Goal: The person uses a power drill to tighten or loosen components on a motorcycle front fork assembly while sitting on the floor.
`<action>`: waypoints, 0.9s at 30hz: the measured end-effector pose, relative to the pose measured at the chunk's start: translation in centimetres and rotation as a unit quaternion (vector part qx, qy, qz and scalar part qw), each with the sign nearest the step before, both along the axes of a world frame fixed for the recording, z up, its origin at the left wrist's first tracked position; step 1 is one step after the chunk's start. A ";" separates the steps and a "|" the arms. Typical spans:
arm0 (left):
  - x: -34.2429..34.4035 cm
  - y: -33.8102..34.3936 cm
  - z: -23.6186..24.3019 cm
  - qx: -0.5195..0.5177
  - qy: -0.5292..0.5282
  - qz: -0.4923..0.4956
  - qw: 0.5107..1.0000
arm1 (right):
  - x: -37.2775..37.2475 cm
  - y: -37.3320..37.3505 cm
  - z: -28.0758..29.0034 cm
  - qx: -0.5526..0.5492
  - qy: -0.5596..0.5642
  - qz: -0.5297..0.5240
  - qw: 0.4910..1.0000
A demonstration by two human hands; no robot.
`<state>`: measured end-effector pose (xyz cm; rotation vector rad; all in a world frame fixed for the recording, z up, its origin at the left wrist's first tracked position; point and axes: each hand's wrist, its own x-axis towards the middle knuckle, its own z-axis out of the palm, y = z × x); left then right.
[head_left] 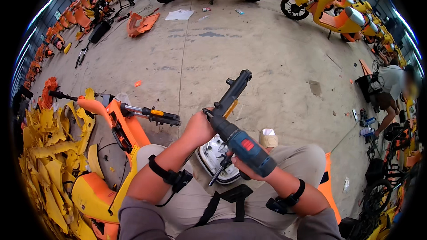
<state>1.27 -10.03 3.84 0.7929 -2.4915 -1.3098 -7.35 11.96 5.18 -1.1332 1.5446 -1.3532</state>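
Observation:
My left hand (198,126) is closed round the lower part of a black fork leg with a yellow strip (235,84), tilted up to the right. My right hand (244,166) grips a blue-and-black power drill (247,151). The drill's front end is at the fork leg beside my left fingers; whether the bit touches it I cannot tell. Beneath them, between my legs, a white-and-black tray-like piece (209,155) holds small parts and a metal rod.
A scooter frame with fork (133,129) and piled yellow panels (49,160) lie at left. An orange panel (328,178) is by my right leg. A co-worker (389,84) bends over parts at right. Parked scooters (329,20) and a loose orange panel (140,24) are ahead.

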 end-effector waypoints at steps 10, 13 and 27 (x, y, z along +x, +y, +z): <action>-0.5 -1.2 0.8 0.275 -0.005 0.071 0.959 | -2.3 0.6 2.3 -0.027 0.102 0.033 0.994; -0.6 -2.2 1.5 0.361 -0.011 0.120 0.925 | -3.2 1.1 3.7 -0.034 0.121 0.030 0.992; -0.3 -0.1 1.9 0.444 0.138 0.033 0.885 | -3.8 1.9 3.7 0.011 -0.213 -0.060 0.975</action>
